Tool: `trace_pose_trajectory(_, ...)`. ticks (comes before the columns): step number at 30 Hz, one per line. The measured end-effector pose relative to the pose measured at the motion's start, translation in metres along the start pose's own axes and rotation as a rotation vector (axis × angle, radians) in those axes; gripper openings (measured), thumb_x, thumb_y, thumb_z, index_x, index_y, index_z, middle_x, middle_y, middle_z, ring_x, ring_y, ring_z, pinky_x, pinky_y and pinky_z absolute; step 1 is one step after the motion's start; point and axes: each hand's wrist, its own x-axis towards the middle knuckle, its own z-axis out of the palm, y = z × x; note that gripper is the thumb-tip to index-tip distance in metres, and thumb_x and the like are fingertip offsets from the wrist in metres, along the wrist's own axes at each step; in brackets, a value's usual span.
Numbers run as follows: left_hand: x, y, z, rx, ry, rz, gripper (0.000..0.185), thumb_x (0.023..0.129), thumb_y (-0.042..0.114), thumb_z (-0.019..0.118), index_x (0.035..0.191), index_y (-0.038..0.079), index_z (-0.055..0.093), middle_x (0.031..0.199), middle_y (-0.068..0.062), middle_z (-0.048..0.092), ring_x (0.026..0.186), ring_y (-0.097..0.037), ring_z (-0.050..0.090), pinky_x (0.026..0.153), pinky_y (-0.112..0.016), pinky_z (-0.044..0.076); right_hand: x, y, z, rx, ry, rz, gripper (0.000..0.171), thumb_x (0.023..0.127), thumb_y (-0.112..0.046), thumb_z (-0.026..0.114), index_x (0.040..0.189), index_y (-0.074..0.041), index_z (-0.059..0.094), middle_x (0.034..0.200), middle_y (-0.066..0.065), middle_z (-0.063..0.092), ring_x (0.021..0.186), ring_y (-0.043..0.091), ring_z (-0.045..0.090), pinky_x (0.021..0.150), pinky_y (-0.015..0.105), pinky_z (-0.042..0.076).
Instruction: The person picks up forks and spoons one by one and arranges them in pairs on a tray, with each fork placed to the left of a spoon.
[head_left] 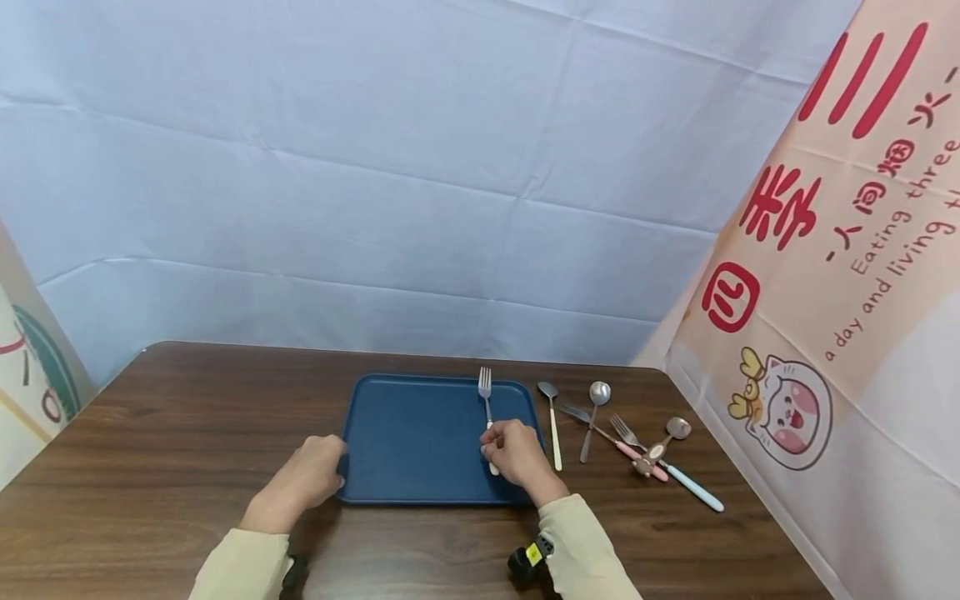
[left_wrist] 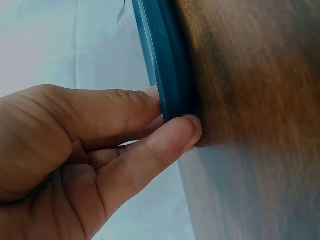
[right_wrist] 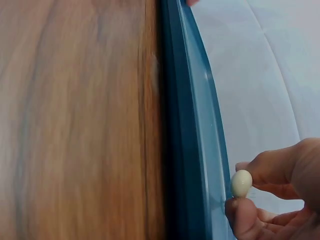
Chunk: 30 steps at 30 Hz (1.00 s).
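Right hand (head_left: 517,454) curled over the right part of the blue tray (head_left: 405,433), fingers pinching the cream handle of a fork (head_left: 486,400). Tines pointed away toward the tray's far rim, metal shaft lying over the tray floor, handle end poking out just below the knuckles. In the right wrist view, rounded cream handle tip (right_wrist: 241,183) clamped between thumb and fingertips (right_wrist: 272,167), just inside the tray's rim (right_wrist: 185,125).

Left hand (head_left: 303,479) at the tray's left near corner, thumb and fingers (left_wrist: 165,145) curled round the rim (left_wrist: 167,60), gripping it against the wooden table (head_left: 187,433).

Beside the tray, on the right: a cream-handled spoon (head_left: 552,421), an all-metal spoon (head_left: 592,417), then a pink-handled fork (head_left: 633,442) and a blue-handled spoon (head_left: 686,475) crossing each other.
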Motion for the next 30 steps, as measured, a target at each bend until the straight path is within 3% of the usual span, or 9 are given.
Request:
trace_pose_trajectory(17, 0.001, 0.001, -0.001, 0.015, 0.012, 0.006, 0.027, 0.072, -0.012, 0.062, 0.099, -0.012, 0.061, 0.095, -0.024, 0.062, 0.086, -0.032, 0.060, 0.066, -0.041, 0.048, 0.006, -0.032, 0.021, 0.054, -0.046, -0.020, 0.006, 0.084, -0.006, 0.066, 0.087, -0.005, 0.070, 0.077, 0.001, 0.061, 0.064, 0.012, 0.052, 0.055, 0.027, 0.045)
trace_pose_trajectory(30, 0.002, 0.000, 0.002, 0.020, -0.005, -0.004, 0.029, 0.072, -0.012, 0.061, 0.100, -0.014, 0.060, 0.098, -0.026, 0.061, 0.094, -0.038, 0.058, 0.072, -0.044, 0.048, 0.012, -0.050, 0.041, 0.060, -0.094, -0.009, 0.007, 0.084, -0.008, 0.066, 0.088, -0.006, 0.071, 0.075, -0.001, 0.060, 0.062, 0.010, 0.052, 0.055, 0.026, 0.046)
